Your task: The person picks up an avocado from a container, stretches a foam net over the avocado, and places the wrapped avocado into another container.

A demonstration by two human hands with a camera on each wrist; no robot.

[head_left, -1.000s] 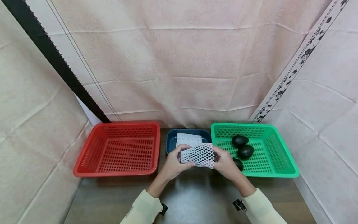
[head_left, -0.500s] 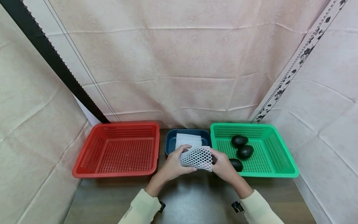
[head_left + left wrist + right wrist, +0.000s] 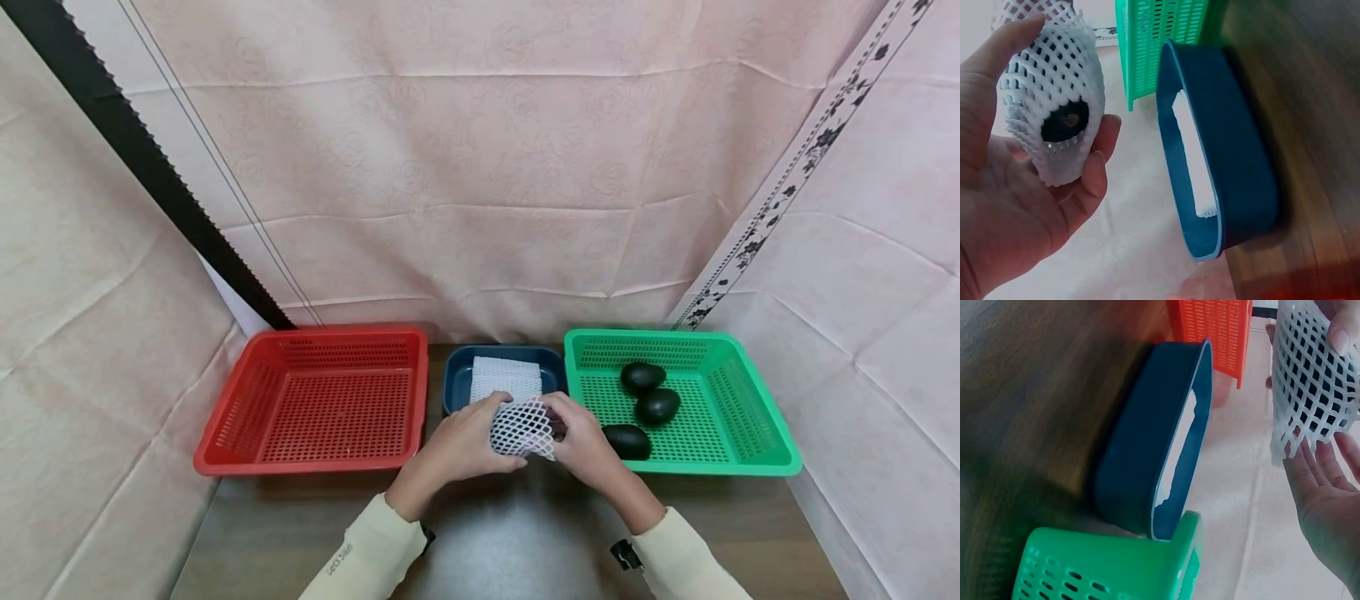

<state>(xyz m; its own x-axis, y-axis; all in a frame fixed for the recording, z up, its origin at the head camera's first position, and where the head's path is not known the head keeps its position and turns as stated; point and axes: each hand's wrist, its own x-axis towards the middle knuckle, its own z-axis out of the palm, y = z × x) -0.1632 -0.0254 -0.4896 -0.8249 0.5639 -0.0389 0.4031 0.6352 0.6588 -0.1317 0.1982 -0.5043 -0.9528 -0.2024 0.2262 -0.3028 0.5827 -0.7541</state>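
A white foam net sleeve (image 3: 519, 429) is stretched around a dark avocado (image 3: 1065, 122), whose stem end shows through the sleeve's opening in the left wrist view. My left hand (image 3: 467, 440) grips the sleeved fruit from the left, thumb on one side and fingers on the other. At the opposite end, my right hand (image 3: 583, 446) holds the net's rim; in the right wrist view its fingertips (image 3: 1325, 456) touch the mesh edge. Both hands are in front of a dark blue tray (image 3: 455, 367), with more folded white foam nets (image 3: 505, 377) inside it.
To the right, a green basket (image 3: 757, 408) contains three dark avocados (image 3: 657, 407). On the left stands a red basket (image 3: 315, 462), its slotted bottom visible. Pale cloth (image 3: 480, 167) hangs behind and at both sides of the wooden table (image 3: 510, 542).
Both hands have shifted slightly left, the right one more, and closer together. The net has been pulled further along the avocado and looks shorter. More of the front avocado in the green basket shows.
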